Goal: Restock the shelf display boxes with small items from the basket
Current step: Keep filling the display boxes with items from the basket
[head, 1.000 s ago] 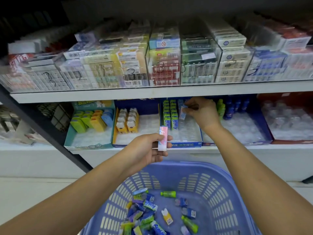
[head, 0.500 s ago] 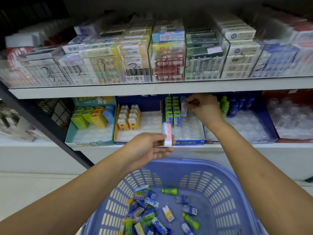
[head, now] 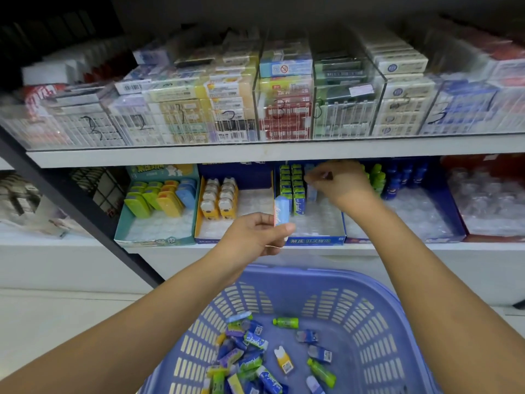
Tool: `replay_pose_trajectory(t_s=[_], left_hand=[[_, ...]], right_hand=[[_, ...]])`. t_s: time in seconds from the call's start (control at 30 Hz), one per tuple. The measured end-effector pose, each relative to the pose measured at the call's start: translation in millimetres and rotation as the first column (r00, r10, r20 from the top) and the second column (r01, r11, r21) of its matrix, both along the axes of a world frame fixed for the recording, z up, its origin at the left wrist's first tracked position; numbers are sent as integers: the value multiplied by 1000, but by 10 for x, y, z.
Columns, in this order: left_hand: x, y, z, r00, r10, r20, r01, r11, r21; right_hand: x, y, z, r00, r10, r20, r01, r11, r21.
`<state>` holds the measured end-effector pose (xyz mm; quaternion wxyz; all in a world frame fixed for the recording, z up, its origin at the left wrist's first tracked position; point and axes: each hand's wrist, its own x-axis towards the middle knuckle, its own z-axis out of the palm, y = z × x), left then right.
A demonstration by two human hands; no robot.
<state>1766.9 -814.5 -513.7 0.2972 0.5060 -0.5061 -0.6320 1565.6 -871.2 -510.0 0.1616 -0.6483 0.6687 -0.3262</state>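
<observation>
Slotting step: right hand (head: 342,185) pinches a pale blue pack (head: 311,192) into the blue display box (head: 315,240) beside the green row (head: 285,184), while left hand (head: 254,237) grips a pink-and-blue pack (head: 281,210) out front, which likely needs an upright drop into the next free pocket.

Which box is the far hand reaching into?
The blue box third from the left, holding green-and-blue packs. Only there does the right hand reach, pinching a pale pack.
</observation>
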Motion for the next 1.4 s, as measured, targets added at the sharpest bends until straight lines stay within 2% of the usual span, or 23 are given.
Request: replay_pose_trajectory(t_s=[0.03, 0.1, 0.13, 0.2, 0.37, 0.43, 0.47, 0.53, 0.6, 0.67, 0.73, 0.9, 1.0, 1.13, 1.23, 1.33, 1.37, 1.4], left_hand=[[-16, -11, -6, 999, 25, 40, -23, 998, -51], [-43, -24, -22, 991, 59, 124, -38, 986, -163], [-57, -24, -31, 983, 64, 172, -25, 975, -221], [-85, -15, -55, 970, 73, 230, -1, 955, -297], [-103, -20, -64, 973, 59, 225, 23, 939, -342], [-102, -9, -60, 959, 21, 282, 90, 923, -375], [-95, 4, -67, 931, -8, 366, 165, 902, -400], [-81, 47, -100, 795, -89, 601, 410, 808, -422], [-73, 98, -146, 606, -141, 783, 638, 673, -373], [-66, 134, -196, 469, -150, 870, 750, 588, -303], [-59, 137, -213, 423, -137, 896, 781, 557, -284], [-45, 95, -202, 429, -154, 890, 786, 549, -284], [-41, 93, -224, 418, -152, 896, 794, 541, -278], [-45, 79, -200, 410, -175, 895, 793, 553, -255], [-35, 159, -194, 486, -134, 863, 748, 574, -332], [-8, 308, -270, 610, 22, 792, 674, 512, -532], [6, 370, -329, 606, 21, 795, 676, 515, -528], [25, 434, -409, 573, 1, 820, 690, 539, -483]], right_hand=[[92, 96, 60, 987, 22, 157, -27, 999, 29], [284, 298, 152, 896, 144, 420, -212, 970, 121], [354, 378, 178, 846, 194, 496, -295, 946, 133], [408, 485, 244, 800, 250, 546, -369, 922, 119], [369, 523, 299, 872, 332, 360, -387, 917, 93], [306, 452, 239, 908, 259, 330, -285, 958, 30], [248, 400, 199, 938, 188, 293, -190, 981, -20], [103, 305, 116, 986, 50, 160, -28, 990, -138], [-22, 242, 12, 996, -11, 88, 28, 980, -198], [-78, 200, -99, 998, -31, 54, 41, 980, -193], [-74, 170, -194, 1000, -26, 10, 28, 986, -167], [-62, 72, -232, 995, 41, -92, -43, 999, -25], [-73, 1, -176, 983, 19, -185, -12, 999, 37], [-9, -24, -87, 972, 12, -236, 10, 996, 90], [15, 22, -23, 954, 34, -297, 15, 987, 159], [76, 238, 9, 972, -39, -231, 45, 999, 23], [121, 351, 10, 985, -39, -170, 38, 999, -14], [174, 473, 4, 991, -2, -131, 5, 1000, 21]])
